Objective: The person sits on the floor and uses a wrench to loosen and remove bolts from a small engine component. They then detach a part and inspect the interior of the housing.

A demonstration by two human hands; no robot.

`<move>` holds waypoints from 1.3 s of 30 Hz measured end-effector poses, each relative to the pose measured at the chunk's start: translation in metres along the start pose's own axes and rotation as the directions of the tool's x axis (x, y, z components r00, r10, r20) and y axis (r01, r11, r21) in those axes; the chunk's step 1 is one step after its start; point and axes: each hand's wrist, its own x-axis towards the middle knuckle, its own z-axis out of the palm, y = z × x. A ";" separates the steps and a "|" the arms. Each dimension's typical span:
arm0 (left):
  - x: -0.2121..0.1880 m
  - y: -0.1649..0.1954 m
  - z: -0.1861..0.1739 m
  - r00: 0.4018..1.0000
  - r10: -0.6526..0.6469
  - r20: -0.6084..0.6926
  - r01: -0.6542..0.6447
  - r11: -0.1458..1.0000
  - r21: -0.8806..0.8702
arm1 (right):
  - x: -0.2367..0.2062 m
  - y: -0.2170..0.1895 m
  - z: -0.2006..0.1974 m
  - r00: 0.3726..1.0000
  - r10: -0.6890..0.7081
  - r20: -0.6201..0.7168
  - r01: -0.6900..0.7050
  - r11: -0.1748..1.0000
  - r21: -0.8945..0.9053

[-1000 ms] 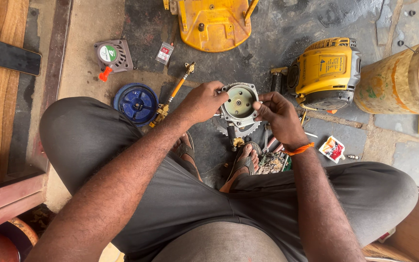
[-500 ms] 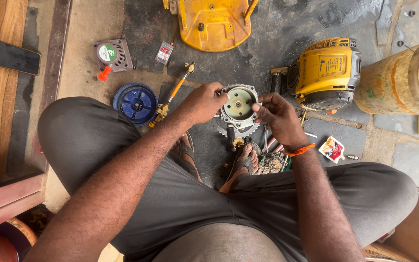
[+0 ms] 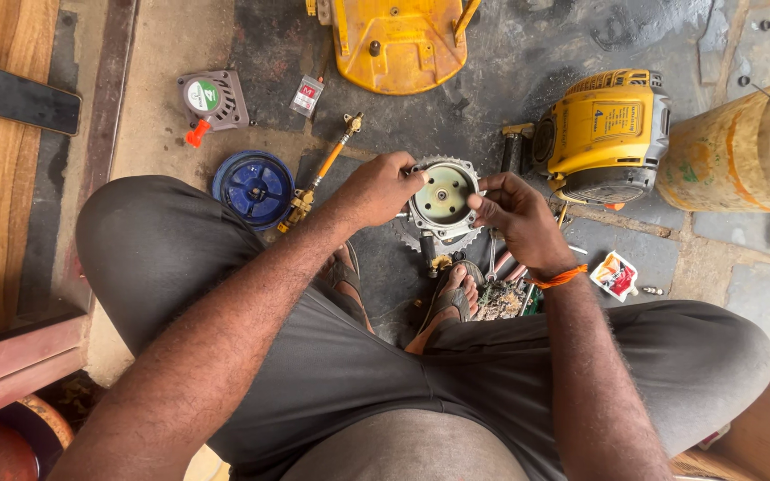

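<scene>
Yellow metal marks the biggest things: a yellow engine housing lies just to the right of the round toothed metal part, and a yellow cover lies above that part, well apart. A tan bucket stands further right of the part. A blue disc lies to its left on the stone floor, with an orange-handled tool between them. The left hand is closed on the left rim of the part, and the right hand is closed on its right rim. The part is held above the person's sandalled feet.
</scene>
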 end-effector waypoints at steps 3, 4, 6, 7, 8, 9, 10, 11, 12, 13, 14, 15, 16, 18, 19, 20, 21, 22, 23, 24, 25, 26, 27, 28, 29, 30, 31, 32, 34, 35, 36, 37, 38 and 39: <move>-0.001 0.003 -0.002 1.000 0.001 0.018 -0.002 1.000 0.014 | 0.003 0.007 0.002 0.999 -0.031 -0.034 0.032 0.999 0.023; -0.002 0.005 -0.003 1.000 0.009 0.020 -0.009 1.000 0.026 | 0.003 0.008 0.002 0.999 -0.020 -0.048 0.021 0.999 0.028; -0.004 0.007 -0.004 0.999 -0.030 0.037 0.029 0.999 0.018 | 0.002 0.009 0.001 0.999 -0.006 -0.046 0.007 1.000 0.022; -0.006 0.008 -0.005 0.998 -0.051 0.047 0.051 0.999 0.013 | 0.001 0.008 0.000 1.000 -0.001 -0.031 0.001 1.000 0.011; -0.007 0.008 -0.005 0.998 -0.051 0.047 0.052 0.999 -0.016 | 0.000 0.007 -0.001 1.000 0.002 -0.015 -0.002 1.000 -0.001; -0.007 0.009 -0.005 0.998 -0.052 0.043 0.053 0.998 -0.043 | -0.001 0.005 -0.002 1.000 -0.004 0.006 0.005 1.000 -0.022; -0.008 0.009 -0.005 0.998 -0.054 0.040 0.057 0.996 -0.069 | -0.002 0.004 -0.002 1.000 -0.010 0.029 0.011 0.999 -0.041; -0.009 0.008 -0.005 0.998 -0.050 0.030 0.051 0.998 -0.039 | -0.003 0.003 -0.002 0.999 -0.013 0.051 0.016 0.998 -0.059; -0.008 0.008 -0.005 0.999 -0.043 0.020 0.044 0.999 -0.009 | -0.003 0.002 -0.001 0.998 -0.020 0.058 0.022 0.999 -0.048; -0.007 0.007 -0.005 0.999 -0.032 0.009 0.032 0.999 0.020 | -0.003 0.002 -0.001 0.998 -0.029 0.062 0.032 0.999 -0.039; -0.006 0.007 -0.004 1.000 -0.022 0.013 0.022 1.000 0.018 | -0.002 0.003 0.000 0.997 -0.039 0.064 0.041 0.999 -0.031; -0.005 0.006 -0.005 1.000 -0.012 0.018 0.011 1.000 0.015 | -0.001 0.004 0.000 0.998 -0.033 0.049 0.034 0.999 -0.017; -0.003 0.006 -0.004 1.000 -0.002 0.024 0.002 1.000 0.012 | 0.000 0.005 0.001 0.999 -0.025 0.033 0.025 1.000 -0.003; -0.001 0.005 -0.004 0.999 -0.017 0.035 0.016 0.999 0.034 | 0.001 0.008 0.001 1.000 -0.014 0.003 0.014 1.000 0.003; -0.001 0.006 -0.005 0.999 -0.026 0.041 0.024 0.999 0.046 | 0.001 0.009 0.002 1.000 -0.012 -0.014 0.012 1.000 -0.004; -0.001 0.006 -0.004 0.999 -0.018 0.042 0.016 1.000 0.027 | 0.000 0.010 0.002 1.000 -0.009 -0.029 0.009 1.000 -0.012; -0.002 0.006 -0.004 0.999 -0.009 0.041 0.009 1.000 0.008 | -0.001 0.010 0.002 1.000 0.000 -0.026 0.000 1.000 -0.012; -0.003 0.006 -0.004 0.999 -0.002 0.039 0.002 1.000 -0.011 | -0.003 0.010 0.002 1.000 0.008 -0.023 -0.008 1.000 -0.013; -0.005 0.006 -0.004 0.998 -0.036 0.047 0.038 0.999 -0.028 | -0.005 0.009 0.002 1.000 0.017 -0.020 -0.018 1.000 -0.014; -0.006 0.007 -0.004 0.996 -0.069 0.053 0.072 0.996 -0.046 | -0.007 0.008 0.002 1.000 0.001 0.007 -0.001 1.000 -0.011; -0.007 0.007 -0.004 0.993 -0.099 0.059 0.103 0.993 -0.063 | -0.008 0.006 0.001 0.999 -0.017 0.034 0.018 1.000 -0.008; -0.007 0.008 -0.004 0.997 -0.069 0.035 0.071 0.997 -0.037 | -0.009 0.005 0.001 0.998 -0.034 0.061 0.034 0.999 -0.005; -0.008 0.008 -0.004 0.999 -0.041 0.014 0.041 0.999 -0.011 | -0.010 0.004 0.001 0.998 -0.035 0.051 0.036 0.999 -0.010; -0.008 0.009 -0.004 1.000 -0.012 -0.006 0.012 1.000 0.015 | -0.009 0.003 0.002 0.998 -0.037 0.042 0.038 0.999 -0.016; -0.008 0.010 -0.004 1.000 -0.012 0.007 0.012 1.000 0.011 | -0.009 0.003 0.003 0.999 -0.043 0.033 0.044 0.999 -0.021; -0.007 0.011 -0.005 1.000 -0.010 0.020 0.010 1.000 0.010 | -0.008 0.003 0.004 0.999 -0.046 0.015 0.047 0.998 -0.031; -0.007 0.012 -0.005 0.999 -0.008 0.034 0.007 1.000 0.008 | -0.006 0.004 0.005 0.999 -0.049 -0.004 0.049 0.998 -0.042; -0.006 0.013 -0.006 0.998 -0.032 0.049 0.032 0.999 -0.006 | -0.006 0.004 0.006 0.999 -0.049 -0.023 0.048 0.997 -0.053; -0.007 0.015 -0.007 0.993 -0.082 0.082 0.085 0.996 -0.034 | -0.005 0.006 0.008 0.997 -0.016 -0.078 0.013 0.999 -0.032; -0.007 0.015 -0.008 0.992 -0.089 0.087 0.094 0.994 -0.055 | -0.005 0.007 0.009 0.994 -0.001 -0.105 -0.001 1.000 -0.020; -0.008 0.016 -0.008 0.991 -0.097 0.092 0.105 0.991 -0.078 | -0.006 0.007 0.008 0.996 -0.003 -0.094 0.003 1.000 -0.002; -0.009 0.017 -0.007 0.989 -0.107 0.098 0.117 0.988 -0.102 | -0.006 0.007 0.008 0.997 -0.002 -0.082 0.003 1.000 0.016; -0.011 0.017 -0.007 0.991 -0.102 0.084 0.108 0.991 -0.073 | -0.007 0.007 0.007 0.998 0.001 -0.069 0.002 0.999 0.034; -0.011 0.017 -0.007 0.993 -0.096 0.068 0.099 0.994 -0.044 | -0.008 0.006 0.006 0.999 -0.015 -0.031 0.016 1.000 0.020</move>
